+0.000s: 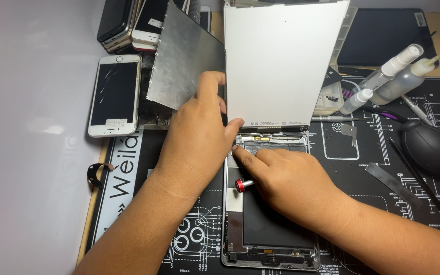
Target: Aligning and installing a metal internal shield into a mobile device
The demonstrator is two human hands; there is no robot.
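Left hand [197, 140]: grips the lower left corner of the lifted display panel [281, 61], propping it upright.
Right hand [286, 181]: pinches a red-capped screwdriver [241, 184], forefinger at the connector area.
Opened tablet [268, 239]: lies flat on the black repair mat [383, 203], under both hands.
Handling: the panel looks thin, stiff and fragile (likely tethered below), best held by its edges.
Nearby: metal shield plate [182, 61], cracked white phone [114, 94].

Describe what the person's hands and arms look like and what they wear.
Both the left hand and the right hand are bare: no gloves, rings, watch or wristband visible. Both forearms are uncovered as far as the picture's edge, with no sleeves in view. Fingernails are short.
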